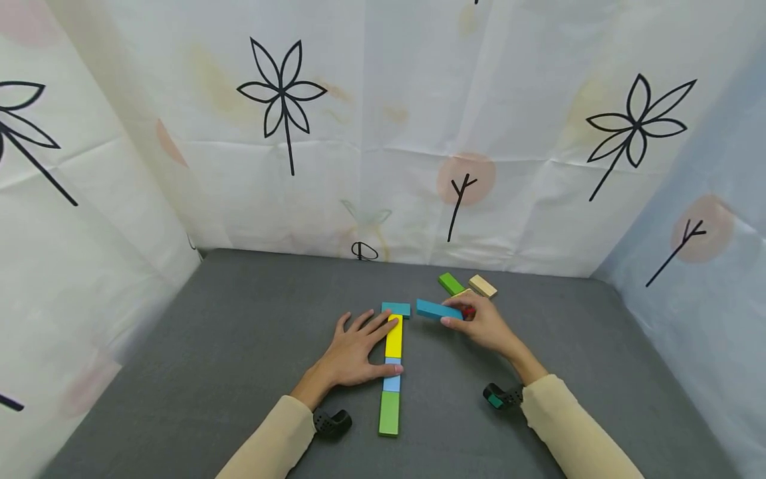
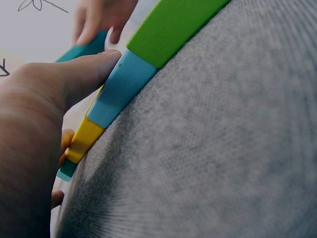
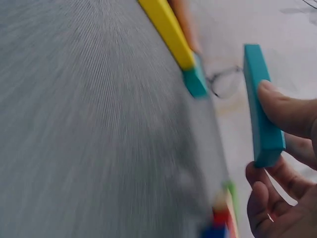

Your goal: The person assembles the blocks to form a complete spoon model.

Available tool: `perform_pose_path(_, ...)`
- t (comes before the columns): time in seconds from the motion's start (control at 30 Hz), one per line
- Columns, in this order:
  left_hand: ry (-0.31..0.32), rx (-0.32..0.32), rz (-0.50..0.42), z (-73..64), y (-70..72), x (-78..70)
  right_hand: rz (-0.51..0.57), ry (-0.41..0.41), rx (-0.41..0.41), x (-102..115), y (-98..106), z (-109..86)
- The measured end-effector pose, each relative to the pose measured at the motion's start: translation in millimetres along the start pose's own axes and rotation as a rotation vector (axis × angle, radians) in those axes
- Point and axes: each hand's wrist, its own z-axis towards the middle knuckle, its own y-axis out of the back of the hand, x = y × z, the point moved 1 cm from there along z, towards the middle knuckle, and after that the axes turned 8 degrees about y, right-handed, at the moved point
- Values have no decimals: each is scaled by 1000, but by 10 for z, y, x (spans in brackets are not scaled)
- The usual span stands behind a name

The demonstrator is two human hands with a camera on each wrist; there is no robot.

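Observation:
A straight row of wooden blocks runs away from me on the table: a green block (image 1: 389, 416), a light blue block (image 1: 391, 383) and a yellow block (image 1: 394, 342). Crosswise at the far end lies a teal block (image 1: 405, 310). My left hand (image 1: 350, 356) is spread over the row from the left, its thumb on the light blue block and fingertips at the yellow and teal ones. To the right, my right hand (image 1: 487, 326) pinches a blue block (image 3: 262, 119) between thumb and fingers. That block is raised above the table, one end pointing toward the teal block.
Behind my right hand lie loose blocks: a green one (image 1: 450, 284), a beige one (image 1: 483, 286) and a red one (image 1: 469, 312) partly hidden by the fingers. The grey tabletop (image 1: 269, 319) meets a patterned white curtain (image 1: 383, 199) at the back.

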Motion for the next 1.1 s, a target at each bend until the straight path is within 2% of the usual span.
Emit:
perform_pose_path(0.2,4,2,9,16,5,2,1,-37,31,-7,-318,452)
perform_pose_path(0.43,-1,4,14,33,2,-16,-70,-98,57,-63,-516,738)
perform_pose_path(0.53,1,8,14,28,2,-17,-82,-125,88,-80,-555,795)
perform_pose_path(0.73,2,10,3,23,-2,-6,-40,-169,144,-81,-575,836)
perform_pose_path(1.1,0,4,6,31,-20,23,38,-157,211,-86,-549,871)
